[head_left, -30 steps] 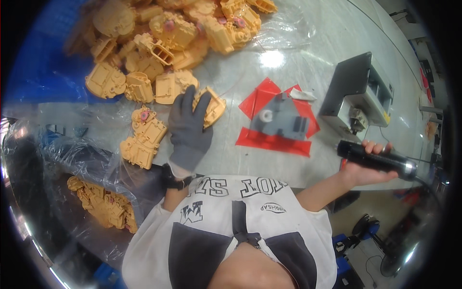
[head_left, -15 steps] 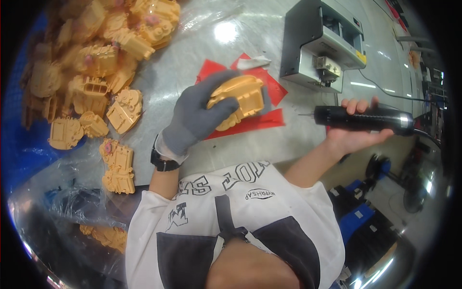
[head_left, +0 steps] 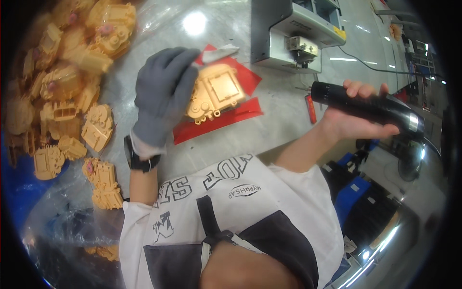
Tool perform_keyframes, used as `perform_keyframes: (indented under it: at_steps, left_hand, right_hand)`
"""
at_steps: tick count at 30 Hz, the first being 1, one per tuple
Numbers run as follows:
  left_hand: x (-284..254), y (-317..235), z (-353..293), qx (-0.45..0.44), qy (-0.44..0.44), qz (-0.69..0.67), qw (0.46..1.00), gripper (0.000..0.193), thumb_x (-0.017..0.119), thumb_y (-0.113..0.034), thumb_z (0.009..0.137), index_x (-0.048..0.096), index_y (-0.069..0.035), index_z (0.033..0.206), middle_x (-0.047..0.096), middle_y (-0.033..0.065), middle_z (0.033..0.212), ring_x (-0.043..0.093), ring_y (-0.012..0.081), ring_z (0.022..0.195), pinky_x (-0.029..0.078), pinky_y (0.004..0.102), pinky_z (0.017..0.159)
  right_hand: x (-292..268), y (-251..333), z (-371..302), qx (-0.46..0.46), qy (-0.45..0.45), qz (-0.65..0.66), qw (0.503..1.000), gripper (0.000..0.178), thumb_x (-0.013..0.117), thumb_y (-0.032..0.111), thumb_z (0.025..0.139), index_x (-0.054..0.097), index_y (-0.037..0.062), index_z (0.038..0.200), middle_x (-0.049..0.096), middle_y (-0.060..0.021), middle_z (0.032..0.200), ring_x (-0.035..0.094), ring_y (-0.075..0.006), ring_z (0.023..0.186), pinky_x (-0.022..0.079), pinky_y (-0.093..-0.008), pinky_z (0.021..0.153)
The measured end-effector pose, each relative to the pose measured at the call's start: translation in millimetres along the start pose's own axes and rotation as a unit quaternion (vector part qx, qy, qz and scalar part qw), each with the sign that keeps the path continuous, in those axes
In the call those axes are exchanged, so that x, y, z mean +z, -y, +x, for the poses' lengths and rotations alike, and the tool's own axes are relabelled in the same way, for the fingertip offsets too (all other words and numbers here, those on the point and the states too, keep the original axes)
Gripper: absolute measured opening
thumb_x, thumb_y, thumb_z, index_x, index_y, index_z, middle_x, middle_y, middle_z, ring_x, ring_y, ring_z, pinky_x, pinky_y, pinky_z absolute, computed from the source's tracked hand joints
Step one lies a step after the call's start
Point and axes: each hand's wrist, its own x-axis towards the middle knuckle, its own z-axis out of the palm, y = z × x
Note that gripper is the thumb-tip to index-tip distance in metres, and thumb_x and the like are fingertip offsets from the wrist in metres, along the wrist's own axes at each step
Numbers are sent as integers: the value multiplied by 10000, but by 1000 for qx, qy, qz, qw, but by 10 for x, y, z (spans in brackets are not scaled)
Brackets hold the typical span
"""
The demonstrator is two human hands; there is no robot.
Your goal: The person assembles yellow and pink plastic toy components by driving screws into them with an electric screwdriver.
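A yellow-orange plastic housing (head_left: 222, 89), with a rectangular recess and small round lugs, lies face up over red sheets (head_left: 216, 120). My left hand (head_left: 163, 91), in a grey glove, is closed around the housing's left end; its fingertips are partly hidden and a little blurred. Off to the right, my bare right hand (head_left: 353, 115) grips a black electric screwdriver (head_left: 356, 101) from below. Its fingers wrap over the barrel, and the thin bit points left toward the housing, well apart from it.
Many similar housings (head_left: 62, 86) are heaped at the left, several of them loose (head_left: 97, 126) near the pile. A grey and black machine (head_left: 288, 33) stands at the back right. Beneath it lies a small red tube-like object (head_left: 311, 109). Clear plastic film (head_left: 57, 212) hangs at lower left.
The housing has turned from a tilted pose to lying flat with its recessed face up. My left hand has shifted to its left end. The view has moved; the screwdriver stays in my right hand.
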Motion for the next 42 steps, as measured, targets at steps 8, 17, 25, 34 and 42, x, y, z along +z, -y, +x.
perform_keyframes:
  at_steps: [8,17,25,34,42]
  left_hand:
    - [35,-302,-131,12,140,115,983,640,661,-378,659,492,-113,1217,483,147,1169,431,341,1097,285,483,991]
    - [102,-217,-168,70,103,127,984,525,597,-348,738,523,-90,1189,483,153,1195,433,352,1105,293,476,990]
    - [321,-45,-501,-36,-102,-13,994,382,495,-221,862,509,-25,1189,508,204,1164,516,358,1019,417,392,884]
    - [290,1,-536,-23,-97,-121,988,379,491,-224,871,505,-12,1185,534,201,1104,539,346,982,422,378,865]
    - [245,5,-556,-30,-73,-122,989,385,502,-225,866,509,-8,1184,542,190,1100,543,328,982,425,367,862]
  right_hand:
    - [236,-67,346,-87,35,-21,995,907,315,843,673,469,21,1025,501,-99,546,468,-199,437,409,-319,438]
    - [406,-389,369,-48,101,-221,969,876,306,853,663,451,51,984,502,-87,559,484,-204,466,430,-325,499]
    - [319,-379,-174,55,190,59,979,946,399,810,676,369,-26,1116,513,-113,591,483,-198,438,421,-314,413]
    - [406,-111,203,-134,147,-56,978,1011,262,872,643,395,0,1137,527,-111,585,496,-203,445,430,-326,451]
    - [349,-328,220,-35,98,-179,978,949,319,856,646,427,10,1065,497,-75,535,453,-186,403,407,-298,432]
